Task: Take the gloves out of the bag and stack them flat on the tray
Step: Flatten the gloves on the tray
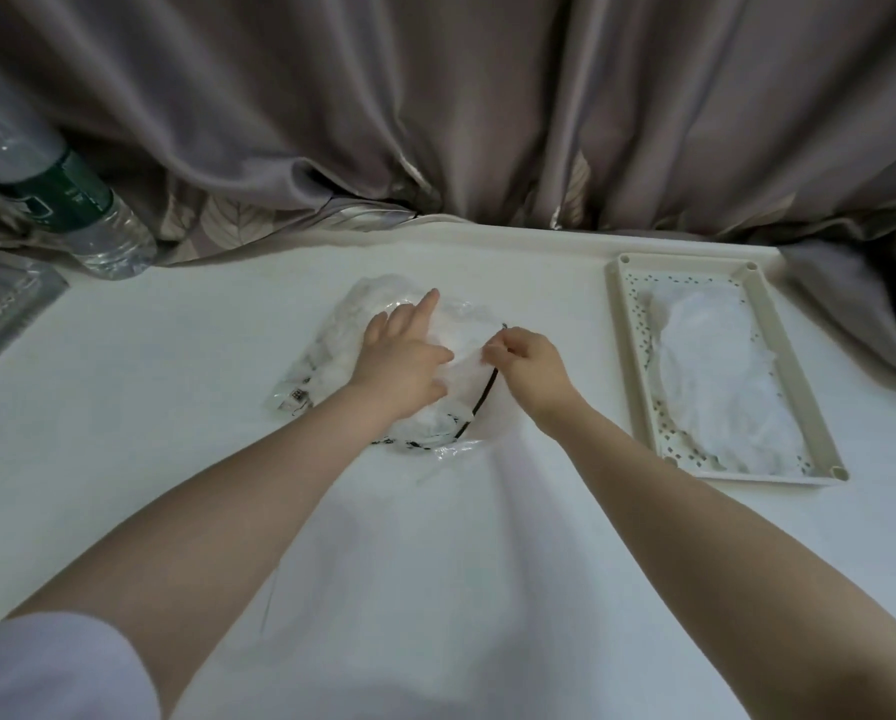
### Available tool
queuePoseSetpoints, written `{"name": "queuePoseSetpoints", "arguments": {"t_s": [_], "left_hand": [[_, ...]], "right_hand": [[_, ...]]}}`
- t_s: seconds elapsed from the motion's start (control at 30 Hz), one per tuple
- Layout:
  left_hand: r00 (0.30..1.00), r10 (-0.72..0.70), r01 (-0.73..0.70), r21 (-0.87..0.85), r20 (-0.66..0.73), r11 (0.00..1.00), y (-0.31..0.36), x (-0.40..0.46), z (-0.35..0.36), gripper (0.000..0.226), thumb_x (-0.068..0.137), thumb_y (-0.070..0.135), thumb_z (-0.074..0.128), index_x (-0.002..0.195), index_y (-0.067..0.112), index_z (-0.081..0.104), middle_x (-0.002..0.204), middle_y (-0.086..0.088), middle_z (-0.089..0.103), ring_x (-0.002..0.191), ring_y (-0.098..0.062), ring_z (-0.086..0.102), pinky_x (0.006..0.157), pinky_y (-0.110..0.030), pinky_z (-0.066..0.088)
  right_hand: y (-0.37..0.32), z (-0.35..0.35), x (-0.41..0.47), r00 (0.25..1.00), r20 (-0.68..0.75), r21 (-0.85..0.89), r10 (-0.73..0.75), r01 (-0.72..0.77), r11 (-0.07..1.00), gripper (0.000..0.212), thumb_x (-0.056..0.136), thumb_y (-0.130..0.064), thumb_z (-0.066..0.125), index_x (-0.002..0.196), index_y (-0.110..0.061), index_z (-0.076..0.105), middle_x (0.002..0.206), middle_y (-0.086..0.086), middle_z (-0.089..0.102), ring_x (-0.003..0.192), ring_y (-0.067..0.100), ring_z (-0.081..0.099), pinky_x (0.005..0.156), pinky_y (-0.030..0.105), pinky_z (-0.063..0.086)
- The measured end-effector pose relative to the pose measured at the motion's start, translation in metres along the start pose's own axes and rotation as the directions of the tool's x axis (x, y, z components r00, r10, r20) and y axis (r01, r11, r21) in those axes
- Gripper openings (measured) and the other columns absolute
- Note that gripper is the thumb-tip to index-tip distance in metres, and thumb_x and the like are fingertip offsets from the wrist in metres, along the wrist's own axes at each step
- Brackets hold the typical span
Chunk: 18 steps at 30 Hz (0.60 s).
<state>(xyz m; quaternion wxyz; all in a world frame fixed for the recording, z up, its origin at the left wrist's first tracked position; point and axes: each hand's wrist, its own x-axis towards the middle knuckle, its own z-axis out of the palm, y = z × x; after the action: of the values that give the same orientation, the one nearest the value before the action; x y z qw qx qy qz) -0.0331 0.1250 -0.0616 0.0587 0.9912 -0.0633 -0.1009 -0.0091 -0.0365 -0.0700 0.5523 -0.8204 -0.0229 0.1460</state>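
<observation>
From the head camera, a see-through crinkly plastic bag (383, 366) with a thin black strip at its mouth lies in the middle of the white table (176, 459). The bag's long side runs from the near left up to the far right, and its open mouth faces right, toward the cream plastic tray with little holes (628, 330).

The left hand (402, 356) lies flat on top of the bag with the fingers mostly straight, pressing it down. One finger points away. The right hand (529, 363) is at the bag's mouth with its fingers curled, pinching a thin clear plastic glove (464, 363) that pokes out there.

A pile of thin white-looking gloves (721, 376) is already lying flat in the tray. The tray sits well to the right of the bag, with its long side running away from the person. The right hand is the nearer one to it, so it looks best placed to carry the glove across
</observation>
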Motion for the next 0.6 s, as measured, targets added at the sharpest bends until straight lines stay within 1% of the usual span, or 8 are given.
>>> {"name": "queuePoseSetpoints", "arguments": {"t_s": [0.03, 0.1, 0.17, 0.23, 0.3, 0.37, 0.47, 0.6], "left_hand": [[1.000, -0.023, 0.023, 0.020, 0.013, 1.000, 0.001, 0.001, 0.002, 0.034, 0.087, 0.041, 0.060, 0.120, 0.031, 0.062, 0.158, -0.003, -0.011, 0.144, -0.026, -0.001, 0.117, -0.042, 0.000], [0.998, -0.056, 0.054, 0.051, 0.028, 0.997, 0.005, 0.003, 0.006, 0.029, 0.089, 0.040, 0.058, 0.114, 0.029, 0.065, 0.158, -0.003, -0.011, 0.144, -0.027, -0.002, 0.117, -0.043, 0.000], [0.995, -0.088, 0.084, 0.072, 0.044, 0.994, 0.008, 0.003, 0.008, 0.024, 0.090, 0.036, 0.057, 0.109, 0.025, 0.067, 0.158, -0.002, -0.011, 0.145, -0.026, -0.003, 0.117, -0.043, 0.000], [0.991, -0.120, 0.115, 0.092, 0.053, 0.989, 0.010, 0.003, 0.008, 0.024, 0.091, 0.033, 0.055, 0.110, 0.022, 0.067, 0.158, -0.003, -0.012, 0.145, -0.026, -0.003, 0.118, -0.042, 0.000], [0.989, -0.140, 0.134, 0.106, 0.051, 0.985, 0.011, 0.001, 0.007, 0.027, 0.093, 0.031, 0.053, 0.116, 0.023, 0.064, 0.158, -0.003, -0.012, 0.145, -0.026, -0.003, 0.118, -0.042, 0.001], [0.985, -0.157, 0.150, 0.103, 0.065, 0.983, 0.008, -0.001, 0.006, 0.029, 0.094, 0.033, 0.051, 0.119, 0.025, 0.062, 0.158, -0.004, -0.011, 0.145, -0.028, -0.004, 0.117, -0.041, 0.002], [0.977, -0.201, 0.195, 0.089, 0.072, 0.977, 0.012, -0.003, 0.002, 0.030, 0.094, 0.037, 0.051, 0.121, 0.029, 0.061, 0.158, -0.004, -0.011, 0.144, -0.029, -0.005, 0.117, -0.041, 0.002], [0.965, -0.250, 0.246, 0.059, 0.081, 0.968, 0.017, -0.006, -0.001, 0.028, 0.093, 0.033, 0.052, 0.119, 0.028, 0.063, 0.158, -0.005, -0.010, 0.144, -0.030, -0.005, 0.117, -0.040, 0.003]], "right_hand": [[-0.003, -0.005, -0.002, 1.000, 0.019, 0.125, 0.017, -0.019, 0.992, 0.014, 0.080, -0.008, 0.054, 0.067, -0.004, 0.056, 0.069, 0.004, 0.049, 0.068, 0.015, 0.045, 0.069, 0.027, 0.036], [-0.009, -0.016, -0.007, 0.998, 0.056, 0.262, 0.032, -0.046, 0.964, 0.013, 0.079, -0.008, 0.049, 0.069, -0.002, 0.055, 0.073, 0.008, 0.054, 0.070, 0.014, 0.052, 0.076, 0.026, 0.041], [-0.013, -0.022, -0.010, 0.997, 0.056, 0.405, 0.059, -0.077, 0.911, 0.026, 0.086, -0.001, 0.039, 0.063, -0.004, 0.053, 0.069, 0.007, 0.060, 0.067, 0.014, 0.061, 0.084, 0.028, 0.047], [-0.020, -0.029, -0.012, 0.992, 0.045, 0.626, 0.119, -0.121, 0.771, 0.033, 0.089, 0.000, 0.032, 0.062, -0.007, 0.051, 0.064, 0.007, 0.061, 0.064, 0.023, 0.062, 0.085, 0.036, 0.051], [-0.025, -0.038, -0.014, 0.983, 0.050, 0.783, 0.179, -0.149, 0.604, 0.029, 0.091, -0.004, 0.031, 0.067, -0.009, 0.046, 0.061, 0.007, 0.057, 0.059, 0.025, 0.057, 0.077, 0.038, 0.051], [-0.028, -0.043, -0.013, 0.977, 0.066, 0.842, 0.203, -0.164, 0.514, 0.026, 0.092, -0.007, 0.032, 0.067, -0.011, 0.042, 0.059, 0.005, 0.054, 0.055, 0.024, 0.054, 0.071, 0.037, 0.051], [-0.031, -0.054, -0.018, 0.978, 0.094, 0.907, 0.185, -0.160, 0.388, 0.027, 0.090, -0.008, 0.033, 0.064, -0.013, 0.037, 0.053, 0.003, 0.047, 0.054, 0.024, 0.050, 0.071, 0.037, 0.052], [-0.034, -0.068, -0.026, 0.978, 0.096, 0.973, 0.186, -0.132, 0.190, 0.028, 0.089, -0.007, 0.030, 0.062, -0.013, 0.038, 0.052, 0.004, 0.038, 0.045, 0.018, 0.036, 0.064, 0.038, 0.056]]}}
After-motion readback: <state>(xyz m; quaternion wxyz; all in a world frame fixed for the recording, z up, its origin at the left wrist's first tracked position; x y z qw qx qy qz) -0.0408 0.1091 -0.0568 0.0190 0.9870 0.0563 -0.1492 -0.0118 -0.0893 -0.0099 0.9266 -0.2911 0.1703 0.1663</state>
